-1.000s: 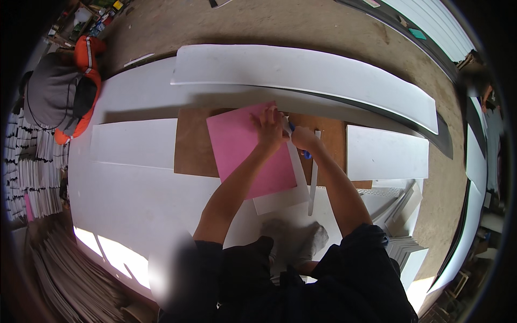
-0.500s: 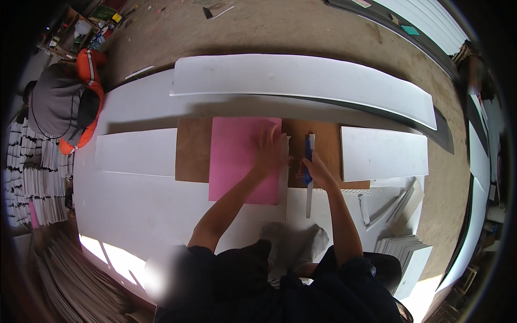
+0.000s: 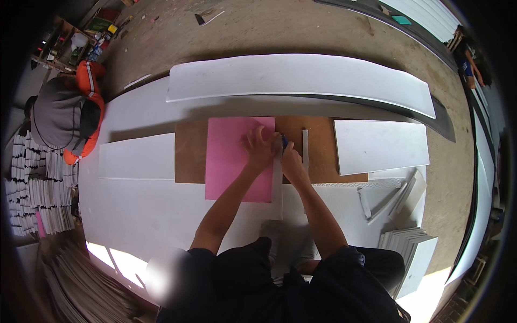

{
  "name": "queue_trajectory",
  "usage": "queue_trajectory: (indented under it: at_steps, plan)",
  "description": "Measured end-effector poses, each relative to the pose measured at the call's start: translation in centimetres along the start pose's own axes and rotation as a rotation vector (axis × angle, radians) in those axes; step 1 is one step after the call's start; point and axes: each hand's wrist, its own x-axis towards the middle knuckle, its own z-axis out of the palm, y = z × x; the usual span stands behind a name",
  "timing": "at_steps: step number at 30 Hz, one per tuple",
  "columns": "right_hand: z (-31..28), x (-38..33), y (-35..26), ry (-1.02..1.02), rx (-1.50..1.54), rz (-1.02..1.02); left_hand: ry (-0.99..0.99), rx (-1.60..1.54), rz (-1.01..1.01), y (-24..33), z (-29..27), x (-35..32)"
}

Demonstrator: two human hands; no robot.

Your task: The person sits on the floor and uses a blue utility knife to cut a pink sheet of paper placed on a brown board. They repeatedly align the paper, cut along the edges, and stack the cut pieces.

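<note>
A pink rectangular sheet (image 3: 231, 161) lies across a brown board (image 3: 191, 161). My left hand (image 3: 259, 149) presses on its right part, fingers spread. Along the sheet's right edge shows a narrow strip of white board (image 3: 277, 185). My right hand (image 3: 293, 161) is closed around a blue utility knife (image 3: 285, 141), held at the far part of that strip, close to my left fingers. The knife's blade is too small to make out. Just right of my right hand lies a separate thin white strip (image 3: 305, 141) on the brown board, partly hidden by my hand and forearm.
White panels (image 3: 382, 145) (image 3: 137, 160) flank the brown board. A long white panel (image 3: 301, 75) lies beyond it. Offcuts (image 3: 406, 199) and stacked white pieces (image 3: 417, 258) are at the right. Someone in grey and orange (image 3: 59, 116) sits at the left, near piled strips (image 3: 48, 196).
My right hand has moved left with the utility knife, from beside the loose strip to the pink sheet's right edge. My left hand stays on the sheet.
</note>
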Motion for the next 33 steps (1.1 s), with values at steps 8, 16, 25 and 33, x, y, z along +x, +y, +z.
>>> queue_trajectory:
  at_steps: [8,16,25,33]
  plan:
    - [-0.4,0.7,-3.0,-0.044,0.006,0.137,0.064,-0.099,-0.004,-0.2,-0.3,-0.3]
    - [0.9,1.1,-1.2,-0.1,0.023,0.231,-0.004,-0.169,-0.076,0.7,-0.6,0.1]
    - [-0.6,-2.5,1.3,0.066,-0.14,0.175,0.095,-0.119,-0.017,-0.1,-0.3,-0.2]
    - [0.0,-0.9,4.7,0.621,-0.464,-0.057,0.148,-0.356,-0.077,-2.7,-2.1,-3.4]
